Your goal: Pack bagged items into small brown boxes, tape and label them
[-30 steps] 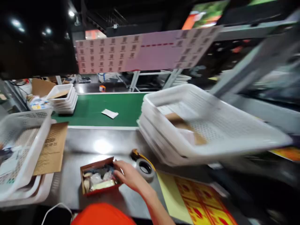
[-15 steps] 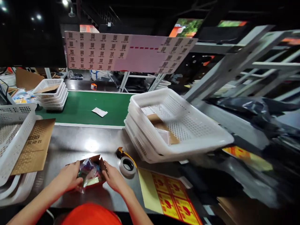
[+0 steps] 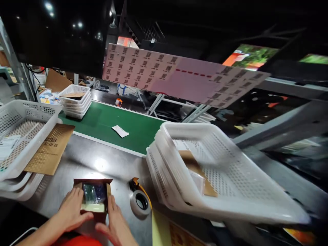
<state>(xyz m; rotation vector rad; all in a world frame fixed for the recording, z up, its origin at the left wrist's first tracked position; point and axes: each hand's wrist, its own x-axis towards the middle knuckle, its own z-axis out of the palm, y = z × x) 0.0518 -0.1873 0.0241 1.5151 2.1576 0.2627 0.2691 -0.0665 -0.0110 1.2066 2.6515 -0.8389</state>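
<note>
A small open cardboard box (image 3: 93, 217) sits on the metal bench with its flaps raised. Inside it lie clear plastic-wrapped items (image 3: 93, 194) and a pale yellow-green piece (image 3: 93, 207). My left hand (image 3: 71, 210) holds the box's left side, fingers along the flap and thumb at the front. Against the right side, my right hand (image 3: 114, 218) grips the box with its thumb pointing inward. Just right of the box, a tape dispenser (image 3: 140, 201) with a clear roll rests on the bench.
Stacked white baskets (image 3: 230, 184) stand to the right; more white baskets (image 3: 28, 136) are at left beside a flat cardboard piece (image 3: 52, 150). A paper slip (image 3: 120, 131) lies on the green belt (image 3: 102, 118). A yellow sheet (image 3: 161, 229) is at the front right.
The view has swung and tilted. The box flaps stand more upright, and the plastic-wrapped items sit lower inside. My hands have slid toward the box's near sides.
</note>
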